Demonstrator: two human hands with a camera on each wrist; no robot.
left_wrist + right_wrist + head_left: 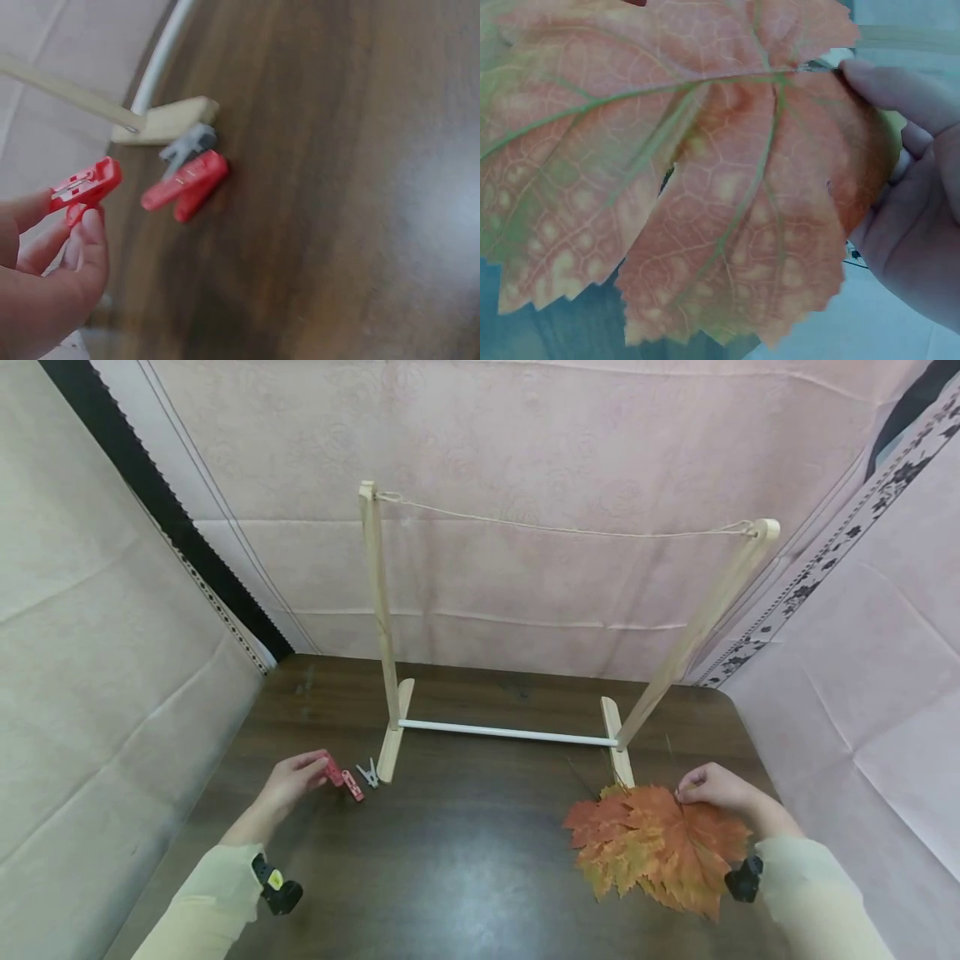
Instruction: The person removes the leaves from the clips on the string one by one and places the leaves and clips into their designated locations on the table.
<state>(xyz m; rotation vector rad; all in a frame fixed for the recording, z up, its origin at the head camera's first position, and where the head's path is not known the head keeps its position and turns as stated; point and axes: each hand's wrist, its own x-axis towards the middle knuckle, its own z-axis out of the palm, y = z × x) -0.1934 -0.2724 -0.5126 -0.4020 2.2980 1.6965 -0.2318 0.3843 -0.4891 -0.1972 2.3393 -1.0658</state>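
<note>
While pinched, orange lobed leaf (705, 187)

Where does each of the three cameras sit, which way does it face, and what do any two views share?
Head: worn on the head, facing forward and down at the table and wooden stand; both sleeves, left hand and right hand show.
Left wrist: on that wrist, facing fingers pinching a red clip; fingers only.
Right wrist: on that wrist, facing the orange leaf its hand grips; fingers and palm.
Shared: head and left wrist both show the red clip, the clips on the table and the stand's foot.
</note>
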